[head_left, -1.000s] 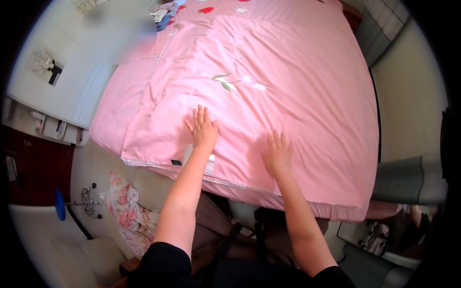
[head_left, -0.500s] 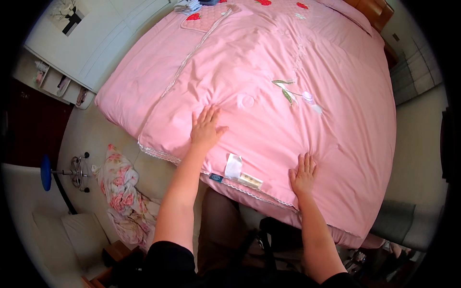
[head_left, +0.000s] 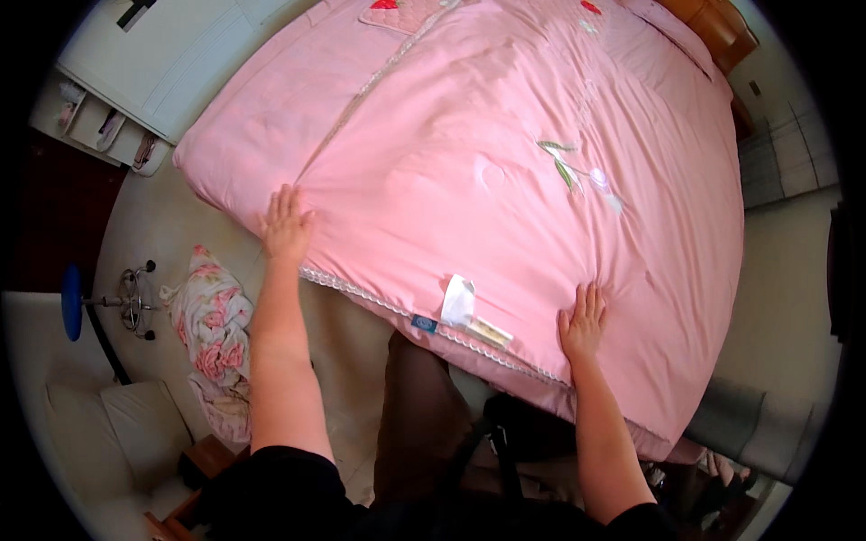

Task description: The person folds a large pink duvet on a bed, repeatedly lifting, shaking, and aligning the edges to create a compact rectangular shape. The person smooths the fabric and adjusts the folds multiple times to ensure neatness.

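A pink duvet cover (head_left: pixel 433 207) with a white lace edge and embroidered flowers spreads over the bed. My left hand (head_left: pixel 287 225) lies on its left front corner, fingers stretched out and palm down. My right hand (head_left: pixel 583 326) rests flat near the front edge, fingers extended, with small creases in the fabric around it. Neither hand grips anything. Between them, a white tag (head_left: pixel 458 300), a cream label (head_left: pixel 490 332) and a small blue label (head_left: pixel 424 323) show at the lace hem.
Floral fabric (head_left: pixel 216 316) lies crumpled on the floor at the left, beside a stool (head_left: pixel 135 302) with a blue seat. A beige chair (head_left: pixel 117 424) stands at the lower left. White cabinets (head_left: pixel 171 63) line the far left; a wooden headboard (head_left: pixel 717 32) is at the far right.
My left hand has moved left, from the middle of the duvet cover to its left front corner. The right hand has shifted only slightly. The wrinkles near the left hand have smoothed somewhat.
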Action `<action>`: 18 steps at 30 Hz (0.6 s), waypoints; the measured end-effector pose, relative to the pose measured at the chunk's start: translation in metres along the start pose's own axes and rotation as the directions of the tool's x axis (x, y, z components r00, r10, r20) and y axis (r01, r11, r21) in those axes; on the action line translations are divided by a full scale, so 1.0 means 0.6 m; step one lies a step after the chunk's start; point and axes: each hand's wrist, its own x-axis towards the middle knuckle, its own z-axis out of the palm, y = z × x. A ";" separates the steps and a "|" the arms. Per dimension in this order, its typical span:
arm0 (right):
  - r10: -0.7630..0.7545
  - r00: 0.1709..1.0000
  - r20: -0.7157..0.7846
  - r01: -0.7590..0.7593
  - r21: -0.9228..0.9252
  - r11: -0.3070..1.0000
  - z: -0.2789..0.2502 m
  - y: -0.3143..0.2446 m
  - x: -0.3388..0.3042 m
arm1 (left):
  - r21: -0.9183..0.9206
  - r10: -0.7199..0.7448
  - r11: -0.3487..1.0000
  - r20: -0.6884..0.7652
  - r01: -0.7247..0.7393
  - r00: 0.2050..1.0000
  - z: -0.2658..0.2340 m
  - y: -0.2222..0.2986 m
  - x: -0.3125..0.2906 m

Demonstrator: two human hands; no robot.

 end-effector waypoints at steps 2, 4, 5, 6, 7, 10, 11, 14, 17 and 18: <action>0.018 0.999 0.029 -0.018 -0.007 1.000 -0.002 -0.002 0.006 | 0.046 -0.037 0.998 -0.041 0.039 0.998 -0.029 0.014 -0.005; 0.076 0.997 -0.012 -0.076 -0.036 0.996 -0.005 -0.018 0.012 | 0.130 -0.039 0.990 -0.139 0.057 0.990 -0.065 0.064 -0.010; 0.154 0.988 0.034 -0.152 -0.060 0.987 -0.006 -0.034 0.016 | 0.031 0.038 0.999 -0.196 -0.033 0.980 -0.078 0.109 -0.019; 0.152 0.988 -0.027 -0.151 0.054 0.987 -0.009 -0.054 0.020 | -0.075 0.103 0.989 -0.262 -0.126 0.960 -0.083 0.166 -0.034; 0.215 0.976 -0.040 -0.205 0.175 0.963 -0.011 -0.079 0.025 | -0.167 0.148 0.963 -0.327 -0.211 0.933 -0.085 0.225 -0.052; -0.128 0.992 -0.018 0.129 0.195 0.972 -0.021 -0.163 0.016 | -0.222 0.489 0.842 -0.069 -0.491 0.870 -0.074 0.365 -0.141; -0.208 0.977 -0.049 0.213 0.268 0.939 -0.023 -0.181 0.014 | -0.304 0.566 0.790 0.025 -0.533 0.824 -0.069 0.386 -0.164; -0.155 0.985 0.073 0.136 0.220 0.966 -0.029 -0.194 0.000 | -0.215 0.550 0.813 -0.024 -0.541 0.835 -0.054 0.379 -0.179; -0.173 0.979 0.104 0.153 0.174 0.973 -0.034 -0.150 -0.023 | -0.194 0.591 0.776 -0.105 -0.599 0.800 -0.042 0.356 -0.173; -0.156 0.980 0.125 0.129 0.202 0.971 -0.036 -0.130 -0.033 | -0.186 0.605 0.770 -0.089 -0.610 0.791 -0.040 0.350 -0.169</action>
